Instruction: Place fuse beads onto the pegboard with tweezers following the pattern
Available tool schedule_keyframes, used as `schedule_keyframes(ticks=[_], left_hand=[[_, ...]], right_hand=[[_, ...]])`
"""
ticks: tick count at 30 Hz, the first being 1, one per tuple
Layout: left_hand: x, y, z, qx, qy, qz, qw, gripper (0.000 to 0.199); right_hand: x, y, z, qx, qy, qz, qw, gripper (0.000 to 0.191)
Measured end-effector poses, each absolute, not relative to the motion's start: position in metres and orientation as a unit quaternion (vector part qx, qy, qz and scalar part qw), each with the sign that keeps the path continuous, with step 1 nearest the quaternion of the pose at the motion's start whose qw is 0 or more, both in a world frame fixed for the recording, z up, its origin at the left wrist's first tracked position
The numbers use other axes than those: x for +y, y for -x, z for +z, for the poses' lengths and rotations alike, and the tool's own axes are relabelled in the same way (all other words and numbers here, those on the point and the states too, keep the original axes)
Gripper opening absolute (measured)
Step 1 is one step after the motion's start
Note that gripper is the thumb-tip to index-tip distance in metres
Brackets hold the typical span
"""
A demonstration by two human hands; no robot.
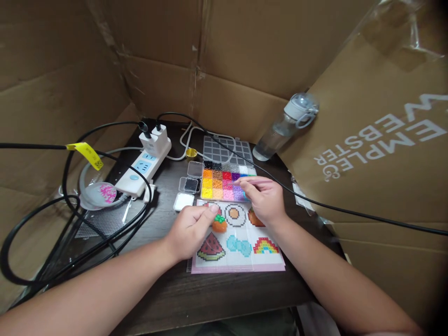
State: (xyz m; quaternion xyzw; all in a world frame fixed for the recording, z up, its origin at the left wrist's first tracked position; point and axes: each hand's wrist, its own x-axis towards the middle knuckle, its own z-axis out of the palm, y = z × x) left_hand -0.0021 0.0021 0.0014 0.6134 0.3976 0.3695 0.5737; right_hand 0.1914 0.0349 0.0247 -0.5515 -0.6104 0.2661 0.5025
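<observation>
Creased cardboard walls (245, 56) present a matt brown face, glossy where clear tape (416, 35) catches the light, against a dark desk (210, 293) with wood grain and a soft sheen. Smooth white plastic forms the power strip (123, 184); the black cable (35, 146) looks rubbery, its yellow tag (85, 153) slick. The bottle (276, 134) resembles clear, shiny plastic — the little cup (191, 156), polished gold metal. Plastic beads (227, 176) make a pebbled surface beside a see-through plastic lid (219, 149). The carrot (219, 227) has a glossy, knobbly skin, and the printed sheet (227, 267) looks like smooth paper — the mesh (103, 221), rough plastic.
</observation>
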Motion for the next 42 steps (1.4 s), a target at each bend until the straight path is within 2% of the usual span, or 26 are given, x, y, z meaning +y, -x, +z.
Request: schedule_keyframes(ticks=[19,26,31,42], left_hand=[[0.003,0.002,0.001,0.399,-0.618,0.365,0.571,0.05],[0.002,0.002,-0.001,0.396,-0.613,0.37,0.574,0.051],[0.002,0.002,-0.002,0.396,-0.614,0.37,0.574,0.051],[0.003,0.002,0.001,0.377,-0.619,0.376,0.578,0.049]], right_hand=[[0.051,-0.172,0.015,-0.519,0.649,0.247,0.499,0.02],[0.033,-0.186,0.019,-0.526,0.63,0.304,0.484,0.025],[-0.009,-0.201,0.022,-0.629,0.57,0.361,0.385,0.014],[-0.028,-0.208,0.003,-0.62,0.565,0.36,0.409,0.009]])
